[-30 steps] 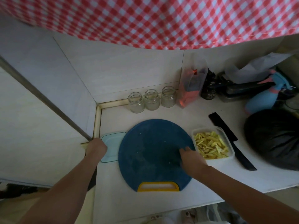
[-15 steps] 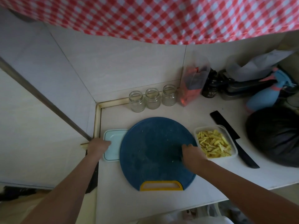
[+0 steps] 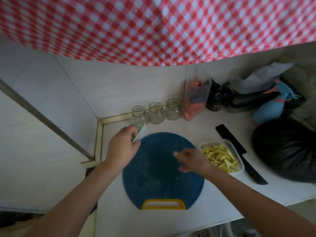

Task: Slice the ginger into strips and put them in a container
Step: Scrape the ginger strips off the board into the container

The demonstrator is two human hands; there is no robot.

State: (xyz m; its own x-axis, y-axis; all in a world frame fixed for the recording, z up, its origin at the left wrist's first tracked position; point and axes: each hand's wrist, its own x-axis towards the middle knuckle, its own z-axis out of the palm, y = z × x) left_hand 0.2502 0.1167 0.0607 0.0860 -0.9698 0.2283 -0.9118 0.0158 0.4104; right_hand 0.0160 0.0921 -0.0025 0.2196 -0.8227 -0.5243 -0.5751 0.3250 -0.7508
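Lifted off the white worktop (image 3: pixel 116 211) since before, the pale teal plastic lid (image 3: pixel 141 132) is tilted, gripped by the left hand (image 3: pixel 122 149) at the round blue cutting board (image 3: pixel 153 177); the right hand (image 3: pixel 191 159) hovers over the board, fingers spread and empty, beside the clear plastic container (image 3: pixel 241 168) of yellow ginger strips (image 3: pixel 220 157).

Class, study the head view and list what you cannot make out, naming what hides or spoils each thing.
1. Lid: head view, mostly covered by the left hand gripping it; only a pale edge shows.
2. Right hand: fingertips blurred, so any scraps beneath them are unclear.
3. Bottle label: too small and dim to read.
4. Bag: opaque, contents hidden.
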